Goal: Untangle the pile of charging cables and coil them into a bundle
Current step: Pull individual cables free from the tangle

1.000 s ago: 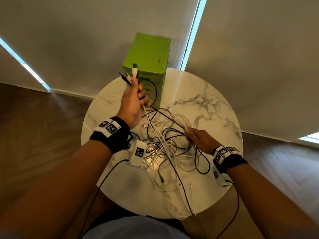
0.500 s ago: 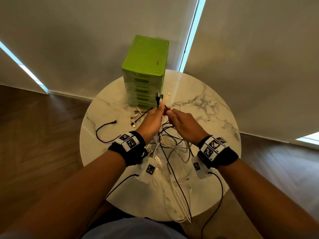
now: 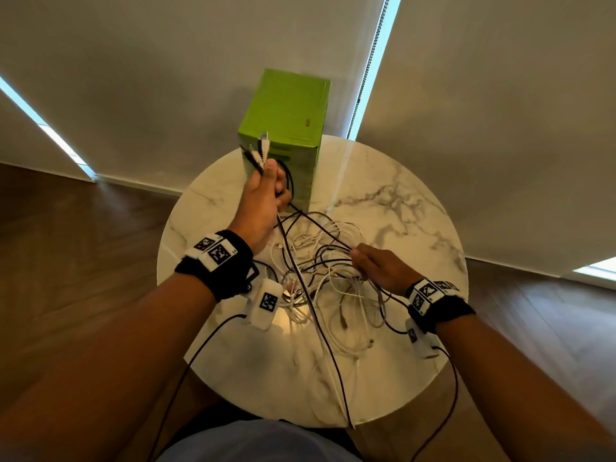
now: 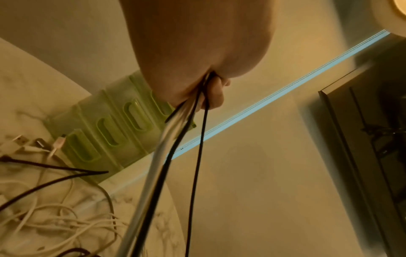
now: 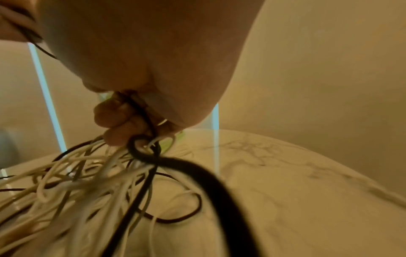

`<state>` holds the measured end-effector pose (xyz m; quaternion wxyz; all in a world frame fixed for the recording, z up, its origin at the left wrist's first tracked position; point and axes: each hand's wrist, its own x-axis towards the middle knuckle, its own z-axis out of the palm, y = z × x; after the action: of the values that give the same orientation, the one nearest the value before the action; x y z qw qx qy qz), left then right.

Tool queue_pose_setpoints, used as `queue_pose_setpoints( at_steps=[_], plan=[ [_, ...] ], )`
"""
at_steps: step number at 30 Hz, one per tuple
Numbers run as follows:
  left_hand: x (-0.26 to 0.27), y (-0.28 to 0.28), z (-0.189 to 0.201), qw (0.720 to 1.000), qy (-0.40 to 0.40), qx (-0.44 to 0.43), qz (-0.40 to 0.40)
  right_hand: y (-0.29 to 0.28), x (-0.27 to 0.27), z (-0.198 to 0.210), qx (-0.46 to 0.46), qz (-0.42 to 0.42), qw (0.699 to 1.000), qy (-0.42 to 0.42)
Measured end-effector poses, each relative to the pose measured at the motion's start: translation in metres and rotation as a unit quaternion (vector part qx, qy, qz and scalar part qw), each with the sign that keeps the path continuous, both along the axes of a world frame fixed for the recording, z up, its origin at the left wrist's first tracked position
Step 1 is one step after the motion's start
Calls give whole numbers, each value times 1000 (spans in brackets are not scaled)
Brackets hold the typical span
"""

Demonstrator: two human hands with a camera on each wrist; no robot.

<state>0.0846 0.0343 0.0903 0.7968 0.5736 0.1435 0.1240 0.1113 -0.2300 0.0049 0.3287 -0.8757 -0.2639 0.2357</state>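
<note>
A tangle of white and black charging cables lies in the middle of the round marble table. My left hand is raised in front of the green drawer box and grips several cable ends, whose plugs stick up above the fist. The held strands run down from the fist to the pile. My right hand sits low at the pile's right side and grips a bunch of black and white strands. A long black cable and white ones trail over the near table edge.
A green plastic drawer box stands at the table's far edge, just behind my left hand. Loose plugs lie beside its base. Roller blinds hang behind the table, and wooden floor surrounds it. Wrist camera leads hang below both arms.
Half a second ago both hands met near the drawer box. Now the left hand is raised with the cable ends, and the right hand has dropped back to the pile's right side, gripping strands.
</note>
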Motion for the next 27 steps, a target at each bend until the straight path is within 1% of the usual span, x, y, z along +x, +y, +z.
queue_pose_setpoints(
  at_steps=[2,4,5,7,8,10,12,16,18,20,22,25,27],
  plan=[
    [3,12,6,999,-6,9,34,-13,7,-6,-64,-21,997,25],
    [8,27,16,997,-15,23,68,-27,13,-12,-139,-40,989,24],
    [9,33,19,997,-18,34,68,-31,14,-11,-139,-64,988,7],
    [6,34,17,996,-10,77,35,-25,16,-3,-83,-109,990,-37],
    [3,29,11,994,5,107,7,-17,17,4,-53,-119,990,-53],
    [-6,11,-3,986,41,151,-49,6,16,22,-6,-119,991,-62],
    [-14,-7,-12,982,58,156,-90,27,12,42,22,-103,993,-47],
    [-20,-33,-12,980,69,112,-152,42,-4,71,86,-88,992,21],
    [-18,-43,-7,981,72,55,-171,36,-12,76,85,-81,992,42],
    [-15,-53,0,980,67,-15,-187,18,-18,73,30,-80,995,46],
    [-14,-63,8,974,62,-62,-208,-9,-25,62,-25,-104,992,69],
    [-15,-81,14,962,51,-94,-250,-56,-46,38,-102,-146,977,118],
    [-17,-91,15,955,50,-82,-280,-87,-64,21,-135,-182,965,135]
  ],
)
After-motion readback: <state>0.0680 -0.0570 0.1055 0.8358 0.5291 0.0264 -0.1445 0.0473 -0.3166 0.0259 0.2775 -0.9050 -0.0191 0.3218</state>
